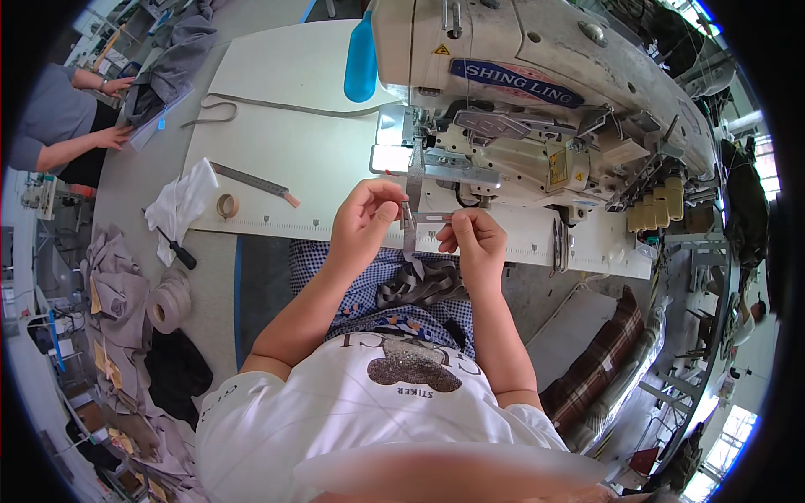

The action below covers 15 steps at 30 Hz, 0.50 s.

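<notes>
A grey fabric strip (410, 239) runs down from the sewing machine's (537, 67) needle area, over the table's near edge, to a loose heap of grey strips (423, 283) in my lap. My left hand (365, 222) is closed at the strip's left side, thumb and fingertips at its edge. Between the thumb and fingers of my right hand (476, 243) is a narrow, flat silver metal piece (433, 218), lying crosswise with its left end at the strip. Its exact kind is unclear. The left fingertips partly hide the meeting point.
On the white sewing table (293, 67) lie a long grey strip (293, 107), a steel ruler (250, 179) and a tape roll (226, 205). Scissors-like metal tools (560, 245) lie at right. A screwdriver (180, 251) rests by white cloth (186, 201). Another person (63, 126) handles grey fabric at far left.
</notes>
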Each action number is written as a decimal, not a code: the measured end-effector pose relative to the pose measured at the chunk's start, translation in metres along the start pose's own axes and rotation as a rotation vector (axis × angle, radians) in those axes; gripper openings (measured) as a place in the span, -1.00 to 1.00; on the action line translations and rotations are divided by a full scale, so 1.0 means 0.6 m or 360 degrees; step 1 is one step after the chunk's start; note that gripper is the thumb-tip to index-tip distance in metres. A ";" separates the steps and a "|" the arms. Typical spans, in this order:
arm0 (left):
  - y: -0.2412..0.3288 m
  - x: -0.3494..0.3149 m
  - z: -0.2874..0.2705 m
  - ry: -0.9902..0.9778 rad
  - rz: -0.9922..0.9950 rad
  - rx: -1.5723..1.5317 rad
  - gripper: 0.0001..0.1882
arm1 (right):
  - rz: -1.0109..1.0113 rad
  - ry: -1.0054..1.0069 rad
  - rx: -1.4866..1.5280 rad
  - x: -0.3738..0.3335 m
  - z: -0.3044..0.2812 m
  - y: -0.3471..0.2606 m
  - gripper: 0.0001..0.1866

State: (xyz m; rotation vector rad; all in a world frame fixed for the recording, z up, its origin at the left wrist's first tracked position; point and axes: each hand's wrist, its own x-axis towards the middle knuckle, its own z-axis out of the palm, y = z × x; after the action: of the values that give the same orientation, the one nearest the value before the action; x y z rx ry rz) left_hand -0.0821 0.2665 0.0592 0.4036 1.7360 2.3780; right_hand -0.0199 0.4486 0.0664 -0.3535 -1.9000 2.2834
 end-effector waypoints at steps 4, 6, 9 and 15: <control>-0.009 0.002 -0.015 0.0048 -0.0185 0.0206 -0.73 | -0.0203 0.0017 0.0157 0.002 -0.011 0.012 -0.79; -0.015 0.006 -0.016 0.0094 -0.0291 0.0279 -0.68 | -0.0387 0.0014 0.0265 0.009 -0.017 0.015 -0.81; -0.023 0.009 -0.010 0.0136 -0.0372 0.0088 -0.59 | -0.0329 0.0075 0.0506 0.014 -0.029 0.012 -0.84; -0.019 0.009 -0.005 0.0142 -0.0515 -0.0073 -0.55 | -0.0242 0.0045 0.0711 0.026 -0.048 -0.014 -0.86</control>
State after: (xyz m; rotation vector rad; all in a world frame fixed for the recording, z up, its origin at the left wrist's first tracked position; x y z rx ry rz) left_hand -0.0882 0.2690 0.0480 0.0062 1.6335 2.2254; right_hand -0.0275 0.4819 0.0685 -0.1731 -1.2964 2.4866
